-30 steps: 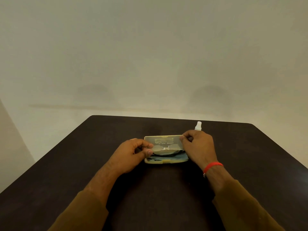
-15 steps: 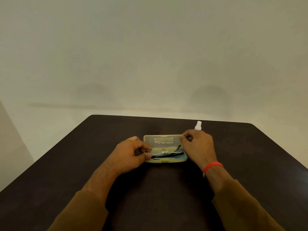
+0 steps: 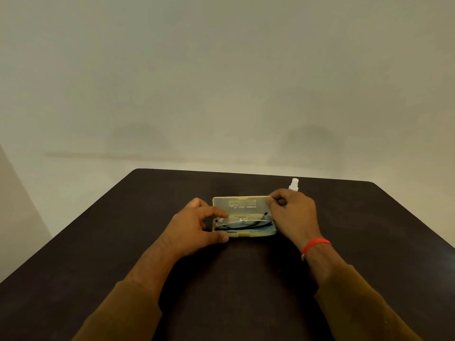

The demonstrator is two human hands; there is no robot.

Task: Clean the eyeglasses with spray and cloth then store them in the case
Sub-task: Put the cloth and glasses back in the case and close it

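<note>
Two hands flank an open yellowish case [image 3: 242, 233] on the dark table [image 3: 98, 254]. Left hand [image 3: 197, 228] grips the case's left end, fingers curled; right hand [image 3: 293, 215] pinches the raised lid's right corner. Eyeglasses [image 3: 242, 221] lie folded inside, seemingly over bluish cloth. Spray bottle [image 3: 294, 184] stands behind the right hand.
</note>
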